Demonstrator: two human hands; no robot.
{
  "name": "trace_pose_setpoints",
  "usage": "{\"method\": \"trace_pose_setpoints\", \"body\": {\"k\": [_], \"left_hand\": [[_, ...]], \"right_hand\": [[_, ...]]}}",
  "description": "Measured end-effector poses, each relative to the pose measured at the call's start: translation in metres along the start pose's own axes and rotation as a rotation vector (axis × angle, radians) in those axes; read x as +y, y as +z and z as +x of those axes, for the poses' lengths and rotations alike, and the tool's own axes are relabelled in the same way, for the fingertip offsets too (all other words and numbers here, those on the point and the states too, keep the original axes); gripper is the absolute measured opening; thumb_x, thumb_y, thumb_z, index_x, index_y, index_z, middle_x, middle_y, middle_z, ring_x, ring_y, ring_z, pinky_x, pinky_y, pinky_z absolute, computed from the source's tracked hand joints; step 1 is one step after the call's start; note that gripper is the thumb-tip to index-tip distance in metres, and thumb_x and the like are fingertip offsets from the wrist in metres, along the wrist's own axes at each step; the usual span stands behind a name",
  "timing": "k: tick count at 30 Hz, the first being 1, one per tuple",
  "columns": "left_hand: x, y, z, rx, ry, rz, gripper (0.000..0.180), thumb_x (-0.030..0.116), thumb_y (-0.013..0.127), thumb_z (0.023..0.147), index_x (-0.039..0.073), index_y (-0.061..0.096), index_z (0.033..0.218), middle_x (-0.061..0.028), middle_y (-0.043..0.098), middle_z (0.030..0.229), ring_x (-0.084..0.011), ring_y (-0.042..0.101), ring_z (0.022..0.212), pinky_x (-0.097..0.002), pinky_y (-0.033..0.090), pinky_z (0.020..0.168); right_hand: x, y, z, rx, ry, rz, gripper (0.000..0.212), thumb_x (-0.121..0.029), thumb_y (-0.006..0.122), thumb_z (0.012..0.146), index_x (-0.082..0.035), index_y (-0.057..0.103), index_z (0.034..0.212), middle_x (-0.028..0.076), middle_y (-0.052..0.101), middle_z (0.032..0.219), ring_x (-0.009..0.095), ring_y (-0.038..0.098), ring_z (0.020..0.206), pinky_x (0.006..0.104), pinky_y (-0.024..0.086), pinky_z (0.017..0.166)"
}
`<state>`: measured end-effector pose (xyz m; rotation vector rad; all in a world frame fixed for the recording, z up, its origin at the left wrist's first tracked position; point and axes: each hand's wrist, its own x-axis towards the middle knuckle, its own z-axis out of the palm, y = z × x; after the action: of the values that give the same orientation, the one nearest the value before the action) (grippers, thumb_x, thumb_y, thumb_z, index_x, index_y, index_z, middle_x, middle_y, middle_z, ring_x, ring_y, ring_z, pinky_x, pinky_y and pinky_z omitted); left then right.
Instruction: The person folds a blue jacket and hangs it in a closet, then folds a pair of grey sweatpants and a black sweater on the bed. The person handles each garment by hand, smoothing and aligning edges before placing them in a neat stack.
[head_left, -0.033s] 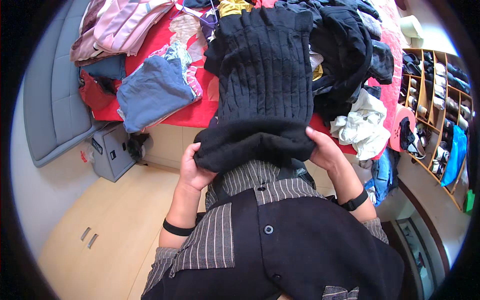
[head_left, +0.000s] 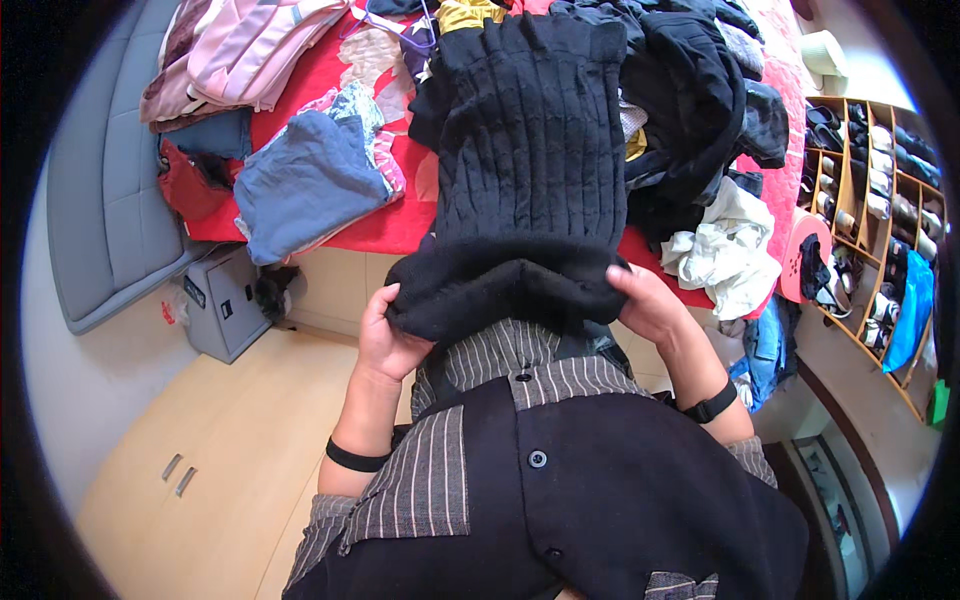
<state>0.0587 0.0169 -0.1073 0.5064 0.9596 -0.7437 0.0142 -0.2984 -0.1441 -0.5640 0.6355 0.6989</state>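
Note:
A black ribbed knit garment (head_left: 530,140) lies spread over the near edge of the bed, its near end hanging off toward me. My left hand (head_left: 393,340) grips the left corner of that near end, thumb on top and fingers beneath. At the opposite corner my right hand (head_left: 648,305) pinches the knit the same way. Between the hands the edge is held up and sags into a fold. Most of my fingers are hidden under the cloth.
Red bedding (head_left: 390,215) carries a folded blue garment (head_left: 310,180), pink clothes (head_left: 255,50), a dark clothes pile (head_left: 690,90) and a crumpled white garment (head_left: 725,250). A grey safe-like box (head_left: 228,300) stands at left; a shoe rack (head_left: 860,230) is at right.
My right hand has shifted very slightly left and down with its corner of the knit. The left hand has barely moved.

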Motion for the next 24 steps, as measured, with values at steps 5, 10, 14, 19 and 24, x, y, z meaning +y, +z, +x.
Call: {"method": "trace_pose_setpoints", "body": {"k": [5,10,14,19,24], "left_hand": [[-0.002,0.0,-0.007,-0.157,0.176,-0.093,0.042,0.013,0.048,0.077,0.002,0.047,0.117,-0.0148,0.052,0.116,-0.0305,0.049,0.109,-0.0444,0.033,0.097],[-0.005,-0.009,-0.01,-0.242,0.235,-0.047,0.04,0.004,0.048,0.074,-0.004,0.048,0.113,-0.018,0.053,0.113,-0.0311,0.05,0.107,-0.0447,0.033,0.098],[-0.015,-0.016,-0.01,-0.358,0.135,-0.165,0.041,0.015,0.042,0.082,-0.003,0.044,0.119,-0.0176,0.049,0.12,-0.0307,0.045,0.114,-0.0443,0.029,0.1],[-0.019,-0.02,-0.012,-0.378,0.098,-0.221,0.043,0.023,0.035,0.088,-0.002,0.042,0.122,-0.0156,0.045,0.125,-0.03,0.041,0.117,-0.0444,0.026,0.102],[-0.021,-0.024,-0.009,-0.416,0.081,-0.202,0.044,0.026,0.033,0.09,-0.002,0.042,0.122,-0.0155,0.044,0.126,-0.0297,0.04,0.118,-0.0443,0.025,0.103]], "right_hand": [[0.003,0.007,-0.013,-0.077,0.077,-0.67,0.032,-0.016,0.064,0.074,0.0,0.054,0.1,0.002,0.059,0.091,0.011,0.053,0.08,0.0249,0.042,0.076],[0.009,0.003,-0.012,0.239,-0.033,-1.376,0.016,-0.01,0.064,0.07,0.0,0.054,0.077,0.007,0.056,0.074,0.015,0.054,0.069,0.0279,0.042,0.064],[0.015,-0.003,-0.003,0.427,-0.192,-1.558,0.021,-0.017,0.059,0.071,0.0,0.052,0.082,0.018,0.058,0.083,0.031,0.057,0.079,0.0355,0.044,0.069],[0.014,-0.009,0.005,0.298,0.092,-0.423,0.035,-0.022,0.043,0.085,0.002,0.049,0.109,0.019,0.058,0.102,0.03,0.058,0.094,0.0411,0.045,0.083],[0.011,-0.002,0.002,-0.017,0.036,0.613,0.042,-0.029,0.032,0.09,0.002,0.048,0.112,0.017,0.054,0.112,0.03,0.053,0.102,0.0443,0.043,0.089]]}}
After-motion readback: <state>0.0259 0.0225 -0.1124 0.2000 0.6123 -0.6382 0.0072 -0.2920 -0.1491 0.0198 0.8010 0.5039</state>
